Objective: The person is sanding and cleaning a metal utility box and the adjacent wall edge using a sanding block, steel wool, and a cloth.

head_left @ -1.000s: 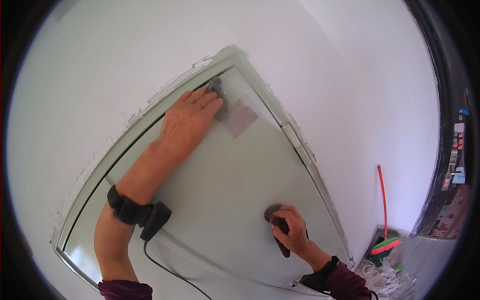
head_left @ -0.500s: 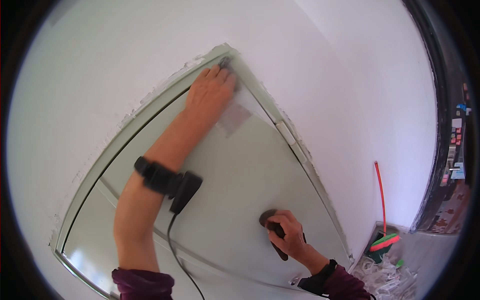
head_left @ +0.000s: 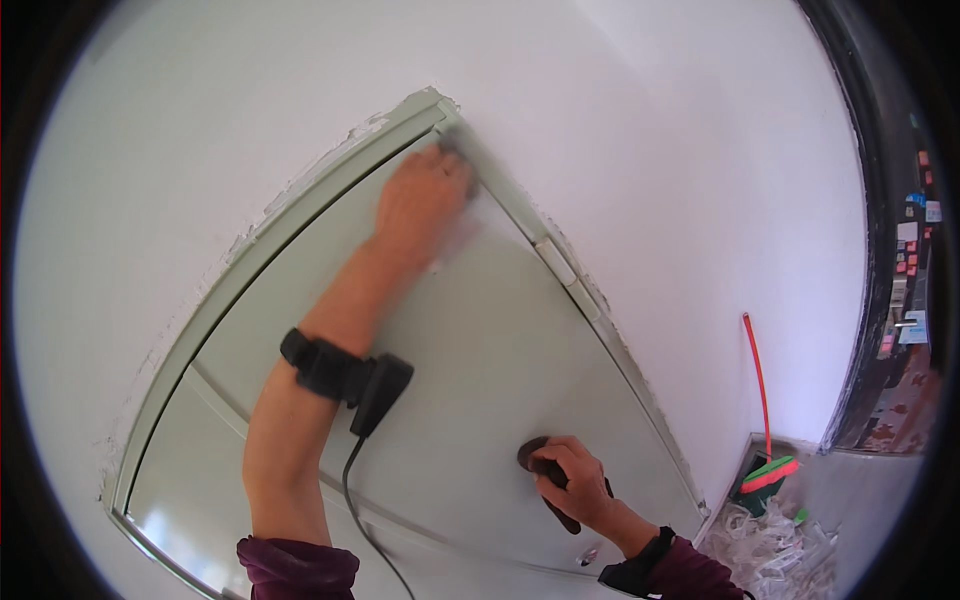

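Note:
A pale green door (head_left: 400,400) in a green frame (head_left: 290,240) fills the middle. My left hand (head_left: 425,190) reaches up to the door's top corner, its fingers closed on a small dark grey wad (head_left: 455,150) pressed by the frame edge. The hand and wad are smeared by motion, so the wad's kind is unclear. Lower down at the right, my right hand (head_left: 575,480) wraps round a dark brown, long, round-ended thing (head_left: 537,452) against the door face. What this brown thing is, the fingers largely hide.
A white hinge (head_left: 556,262) sits on the door's right edge. White wall (head_left: 680,200) with rough plaster borders the frame. At the lower right stand a red-handled broom (head_left: 768,474) and a heap of clear plastic scraps (head_left: 770,545). A black cable (head_left: 350,500) hangs from my left forearm's strap.
My left hand has slid slightly down from the very corner along the frame's right side, the grey wad with it. The right hand stays nearly in place. The view has shifted a little.

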Available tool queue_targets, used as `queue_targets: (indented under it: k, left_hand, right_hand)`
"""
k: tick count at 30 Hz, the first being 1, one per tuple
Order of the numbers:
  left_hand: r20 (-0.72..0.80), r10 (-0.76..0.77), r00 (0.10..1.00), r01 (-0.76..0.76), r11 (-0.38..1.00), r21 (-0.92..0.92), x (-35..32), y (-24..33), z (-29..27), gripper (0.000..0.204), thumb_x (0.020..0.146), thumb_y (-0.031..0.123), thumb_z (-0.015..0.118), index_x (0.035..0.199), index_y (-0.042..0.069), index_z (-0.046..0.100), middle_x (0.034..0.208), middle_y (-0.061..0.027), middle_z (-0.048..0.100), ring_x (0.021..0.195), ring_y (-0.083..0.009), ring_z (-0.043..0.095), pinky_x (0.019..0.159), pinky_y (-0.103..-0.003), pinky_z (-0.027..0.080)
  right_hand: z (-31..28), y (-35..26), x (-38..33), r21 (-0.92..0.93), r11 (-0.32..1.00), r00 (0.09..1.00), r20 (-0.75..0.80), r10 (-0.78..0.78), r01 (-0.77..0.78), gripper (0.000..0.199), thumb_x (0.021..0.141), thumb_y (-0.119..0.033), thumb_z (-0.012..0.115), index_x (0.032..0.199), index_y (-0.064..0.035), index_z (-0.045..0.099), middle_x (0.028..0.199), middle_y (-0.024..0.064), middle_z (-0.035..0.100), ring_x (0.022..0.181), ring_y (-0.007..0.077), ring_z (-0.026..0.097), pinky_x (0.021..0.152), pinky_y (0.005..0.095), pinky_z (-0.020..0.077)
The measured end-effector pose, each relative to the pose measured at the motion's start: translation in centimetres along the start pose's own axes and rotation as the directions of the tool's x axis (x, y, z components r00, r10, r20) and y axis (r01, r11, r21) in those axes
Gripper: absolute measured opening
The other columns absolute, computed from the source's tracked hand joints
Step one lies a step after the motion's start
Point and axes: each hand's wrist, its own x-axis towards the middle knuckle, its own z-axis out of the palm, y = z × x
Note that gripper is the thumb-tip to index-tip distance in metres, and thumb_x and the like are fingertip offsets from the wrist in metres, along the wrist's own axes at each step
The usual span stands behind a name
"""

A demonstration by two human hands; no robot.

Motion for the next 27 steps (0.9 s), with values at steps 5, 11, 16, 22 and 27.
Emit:
queue_targets:
  k: [5,11,16,22,27]
  left_hand:
    - [-0.167,0.080,0.983,-0.062,0.992,0.111,-0.5,-0.4,-0.3,0.028,0.076,0.000,0.055,0.102,0.003,0.062,0.109,-0.0113,0.063,0.112,-0.0289,0.054,0.096,-0.037,0.043]
    - [-0.040,0.135,0.990,-0.128,0.981,0.148,0.7,1.4,0.5,0.029,0.073,0.000,0.057,0.101,0.004,0.062,0.107,-0.0092,0.063,0.107,-0.0271,0.056,0.092,-0.035,0.045]
    - [-0.206,0.018,0.978,0.008,0.992,0.127,0.8,0.1,0.0,0.032,0.071,-0.001,0.058,0.101,0.009,0.063,0.106,-0.0039,0.062,0.100,-0.0263,0.057,0.085,-0.033,0.048]
    - [-0.097,0.140,0.985,-0.128,0.984,0.125,0.3,-0.3,0.9,0.026,0.074,0.001,0.055,0.097,0.010,0.063,0.106,-0.0027,0.062,0.102,-0.0262,0.057,0.087,-0.035,0.047]
    - [-0.278,0.021,0.960,0.025,0.987,0.161,0.0,-1.6,-0.7,0.029,0.071,0.001,0.056,0.098,0.008,0.063,0.103,-0.0049,0.064,0.099,-0.0269,0.058,0.085,-0.035,0.048]
  right_hand:
    - [0.0,-0.3,-0.4,-0.065,0.998,0.996,0.087,0.033,-0.027,0.033,0.064,-0.005,0.070,0.096,-0.0100,0.062,0.102,0.0115,0.060,0.092,0.0317,0.059,0.076,0.0376,0.0507]
    - [0.0,-0.1,-0.9,-0.011,0.996,0.994,0.068,0.088,-0.088,0.033,0.065,-0.006,0.070,0.097,-0.0100,0.062,0.103,0.0112,0.060,0.094,0.0316,0.059,0.077,0.0382,0.0509]
    - [-0.5,0.6,-1.6,-0.051,0.994,0.991,0.084,0.103,-0.099,0.033,0.064,-0.005,0.070,0.096,-0.0096,0.062,0.102,0.0112,0.061,0.093,0.0317,0.060,0.077,0.0383,0.0510]
    - [-0.3,0.7,-1.8,-0.026,0.997,0.996,0.050,0.073,-0.071,0.032,0.065,-0.005,0.069,0.095,-0.0098,0.062,0.100,0.0103,0.062,0.091,0.0305,0.060,0.076,0.0378,0.0512]
    - [0.0,0.5,-1.5,-0.022,0.995,0.991,0.088,0.098,-0.096,0.031,0.065,-0.006,0.069,0.095,-0.0097,0.062,0.100,0.0105,0.062,0.090,0.0303,0.060,0.076,0.0370,0.0513]
